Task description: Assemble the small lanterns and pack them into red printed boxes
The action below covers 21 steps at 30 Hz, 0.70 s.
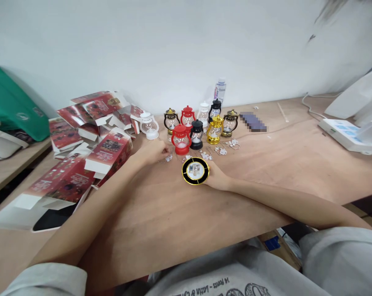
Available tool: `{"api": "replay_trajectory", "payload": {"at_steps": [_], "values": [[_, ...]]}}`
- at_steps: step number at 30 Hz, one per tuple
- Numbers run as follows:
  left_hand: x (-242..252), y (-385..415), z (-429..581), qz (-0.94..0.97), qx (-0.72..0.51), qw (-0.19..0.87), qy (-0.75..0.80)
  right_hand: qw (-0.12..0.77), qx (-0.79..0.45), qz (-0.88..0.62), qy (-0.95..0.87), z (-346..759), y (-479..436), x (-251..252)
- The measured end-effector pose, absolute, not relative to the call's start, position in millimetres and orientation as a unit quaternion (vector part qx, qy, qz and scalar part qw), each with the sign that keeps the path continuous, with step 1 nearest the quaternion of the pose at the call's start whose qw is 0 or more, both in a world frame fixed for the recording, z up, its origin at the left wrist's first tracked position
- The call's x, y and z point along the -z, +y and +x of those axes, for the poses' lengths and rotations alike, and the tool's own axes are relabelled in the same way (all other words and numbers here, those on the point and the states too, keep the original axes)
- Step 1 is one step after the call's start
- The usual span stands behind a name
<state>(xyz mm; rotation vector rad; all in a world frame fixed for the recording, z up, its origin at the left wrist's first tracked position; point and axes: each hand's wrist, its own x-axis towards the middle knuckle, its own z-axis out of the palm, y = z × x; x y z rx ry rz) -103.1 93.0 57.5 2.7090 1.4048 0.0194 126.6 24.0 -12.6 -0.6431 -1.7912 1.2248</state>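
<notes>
My right hand (218, 176) is wrapped around a small black-and-gold lantern (195, 171). Its round underside faces me, with an opening in the middle where small battery-like parts show; the rest of its body is hidden. My left hand (157, 151) rests low over the table to the left, fingers curled together beside small white pieces (169, 158). Whatever those fingers hold, if anything, is too small to make out. Just beyond the hands stand a red lantern (181, 142), a black lantern (196, 135) and a gold lantern (215, 130), all upright.
Behind them are more lanterns, among them a white one (149, 126) and a bronze one (230, 124). Opened red boxes (109, 152) are heaped at left. A plastic bottle (220, 90) stands by the wall. A power strip (349, 135) lies at right; a blurred flat object (253, 122) lies nearer.
</notes>
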Motion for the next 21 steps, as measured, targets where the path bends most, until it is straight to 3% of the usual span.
{"api": "replay_trajectory", "payload": {"at_steps": [2,5,9,14,21], "values": [[-69.7,85.1,-98.1,0.885,-0.016,-0.02,0.465,0.429,-0.489,-0.256,-0.715,126.3,23.8,12.0],[-98.5,60.7,-86.3,0.891,-0.123,-0.089,0.428,0.421,-0.488,-0.266,-0.717,126.9,23.2,9.6],[-133.9,15.1,-68.0,0.895,-0.241,-0.011,0.374,0.416,-0.485,-0.266,-0.722,127.7,22.5,6.9],[-141.0,-11.1,-53.3,0.94,-0.199,0.046,0.274,0.418,-0.503,-0.269,-0.707,126.5,22.3,6.9],[-133.4,-5.4,-48.7,0.942,-0.152,0.041,0.295,0.415,-0.503,-0.276,-0.706,126.6,22.2,7.5]]}}
